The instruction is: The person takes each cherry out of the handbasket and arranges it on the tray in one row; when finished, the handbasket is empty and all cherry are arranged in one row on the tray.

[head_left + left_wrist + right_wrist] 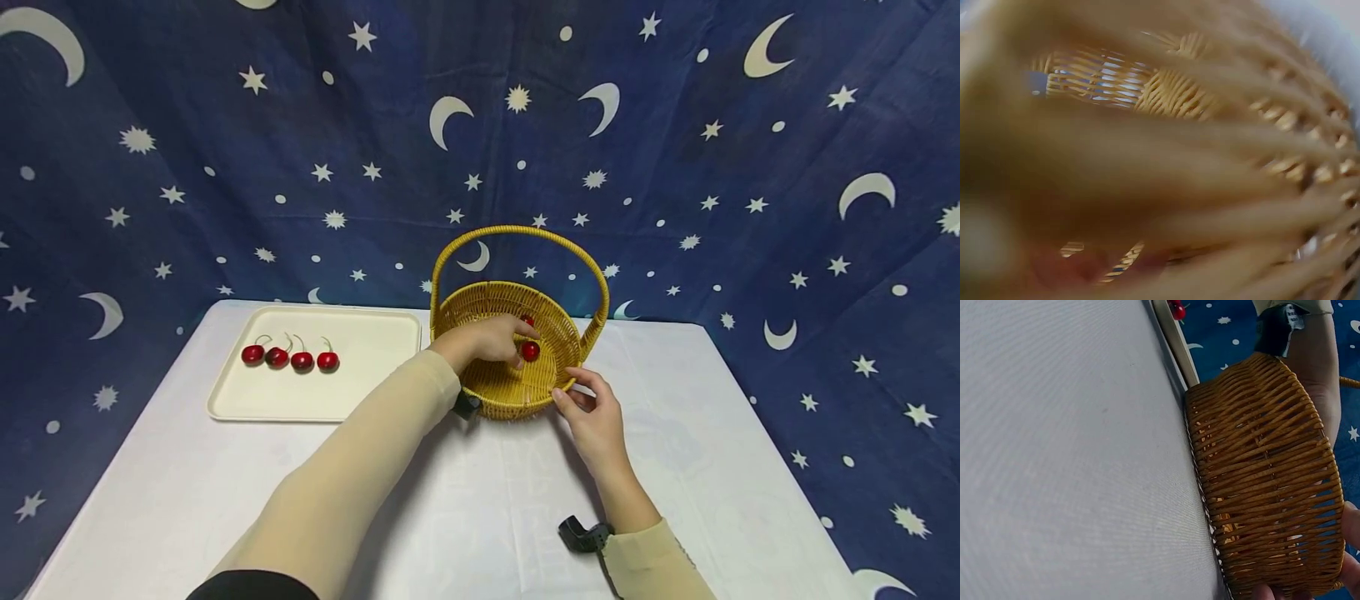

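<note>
A yellow woven basket (495, 406) with a tall arched handle stands at the back middle of the table. Inside it, my left hand (491, 340) reaches over the near left rim, its forefinger extended. One red cherry (530, 351) lies close to those fingertips, and a second cherry (527, 320) shows partly behind the hand. My right hand (596, 417) grips the basket's right front rim between thumb and fingers. In the right wrist view the basket's woven side (1266, 481) fills the right half. Blurred wicker covers most of the left wrist view.
Left of the basket, a cream tray (375, 375) bears several stemmed cherries (302, 362) in a row. A white cloth (465, 517) covers the table. Behind hangs a dark blue curtain (390, 225) with moons and stars.
</note>
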Demonstrator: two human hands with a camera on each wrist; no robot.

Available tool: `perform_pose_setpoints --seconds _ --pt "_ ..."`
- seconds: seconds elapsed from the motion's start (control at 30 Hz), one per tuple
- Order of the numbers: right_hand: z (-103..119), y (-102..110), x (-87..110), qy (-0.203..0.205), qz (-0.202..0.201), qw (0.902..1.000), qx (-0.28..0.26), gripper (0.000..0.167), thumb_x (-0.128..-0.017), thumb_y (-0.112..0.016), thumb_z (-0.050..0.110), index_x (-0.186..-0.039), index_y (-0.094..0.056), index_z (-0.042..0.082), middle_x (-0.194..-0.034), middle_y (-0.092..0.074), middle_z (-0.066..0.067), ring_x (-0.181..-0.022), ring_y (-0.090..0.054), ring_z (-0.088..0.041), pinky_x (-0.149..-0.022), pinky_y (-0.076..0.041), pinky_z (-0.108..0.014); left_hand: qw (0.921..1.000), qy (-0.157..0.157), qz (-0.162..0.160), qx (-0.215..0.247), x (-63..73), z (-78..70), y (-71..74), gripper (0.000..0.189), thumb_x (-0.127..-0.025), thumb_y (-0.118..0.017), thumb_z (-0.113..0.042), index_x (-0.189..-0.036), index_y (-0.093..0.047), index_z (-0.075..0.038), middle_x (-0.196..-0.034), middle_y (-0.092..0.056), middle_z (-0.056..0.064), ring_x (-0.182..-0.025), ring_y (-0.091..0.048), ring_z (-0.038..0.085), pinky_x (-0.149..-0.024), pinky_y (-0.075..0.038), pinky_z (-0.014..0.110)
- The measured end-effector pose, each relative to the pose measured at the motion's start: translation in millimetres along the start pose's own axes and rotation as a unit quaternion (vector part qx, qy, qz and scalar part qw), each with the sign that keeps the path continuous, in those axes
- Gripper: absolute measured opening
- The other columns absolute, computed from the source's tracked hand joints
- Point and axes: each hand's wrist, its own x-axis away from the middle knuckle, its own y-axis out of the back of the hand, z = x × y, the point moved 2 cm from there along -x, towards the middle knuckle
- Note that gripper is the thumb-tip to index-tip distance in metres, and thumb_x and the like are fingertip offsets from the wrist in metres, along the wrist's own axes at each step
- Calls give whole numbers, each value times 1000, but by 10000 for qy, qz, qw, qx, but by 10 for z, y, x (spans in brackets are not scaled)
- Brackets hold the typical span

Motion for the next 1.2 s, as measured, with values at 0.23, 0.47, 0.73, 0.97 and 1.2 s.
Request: perform_pose_setpoints --seconds 0.23,0.47,0.73,0.97,1.2 --pt "5 4 0 19 -35 10000 -3 47 -98 -78 8 -142 -63 5 -141 -59 -16 -108 -66 -14 -80 -60 -15 9990 -140 -298 -293 -61 25 -161 47 -88 -76 1 -134 -74 -8 -131 -75 9 -114 -64 23 -107 -53 37" --pt "46 -16 5 62 15 10000 -8 46 -99 -77 9 -142 -63 5 -142 -57 -18 -109 -65 -15 -80 -58 -14 9983 -165 -424 -369 -55 43 -194 28 -88 -77 4 -114 -78 -7 -111 -76 9 -99 -62 19 -96 -54 36" --pt "1 -1 -4 102 -39 9999 5 46 -99 -77 8 -142 -63 3 -140 -58 -19 -107 -66 -13 -80 -59 -15 9993 -176 -301 -125 -25 49 -199 22 -92 -79 -1 -113 -75 -8 -104 -71 7 -94 -61 18 -88 -51 32" --pt "-34 5 -2 78 -65 9999 -21 46 -99 -77 8 -142 -62 3 -140 -58 -19 -106 -67 -11 -79 -60 -16 9988 -265 20 -422 -20 31 -260 33 -90 -84 -7 -122 -77 -15 -112 -74 5 -100 -64 18 -93 -53 33" --pt "0 -8 -3 88 -42 9999 -24 47 -99 -77 8 -143 -62 3 -142 -57 -21 -110 -66 -17 -79 -60 -16 9980 -447 -307 -321 74 -27 -200 24 -92 -82 -5 -114 -74 -11 -105 -71 4 -97 -62 19 -89 -52 33"
